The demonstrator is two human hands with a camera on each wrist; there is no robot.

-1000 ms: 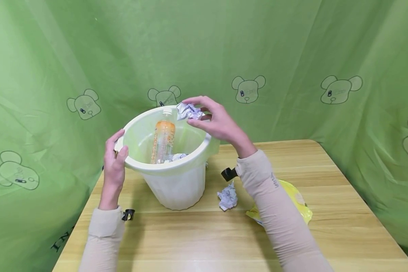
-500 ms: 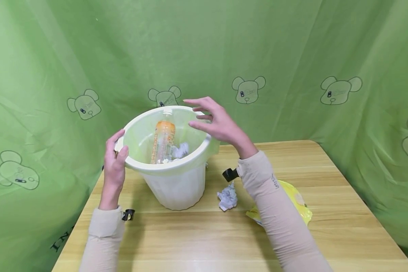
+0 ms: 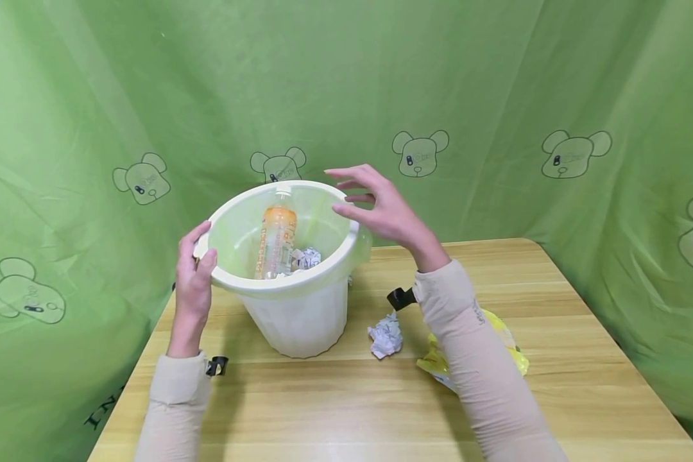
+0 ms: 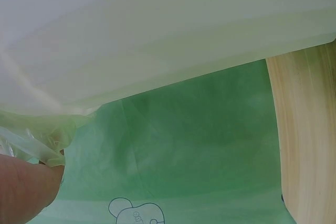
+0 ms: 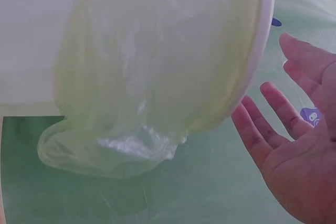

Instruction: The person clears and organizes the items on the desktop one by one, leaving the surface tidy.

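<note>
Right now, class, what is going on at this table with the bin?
A person's left hand grips the rim of a white bin lined with a green bag. The right hand hovers open and empty above the rim. Inside are an orange bottle and crumpled paper. Another paper ball lies on the table.

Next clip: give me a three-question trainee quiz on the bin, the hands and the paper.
1. True or false: the right hand holds a paper ball.
2. Which hand grips the bin rim?
3. Where is the crumpled paper outside the bin? A: table; B: yellow bag; C: in a hand.

Key:
1. False; its fingers are spread and hold nothing.
2. The left hand.
3. A; another wad lies inside beside the bottle.
</note>
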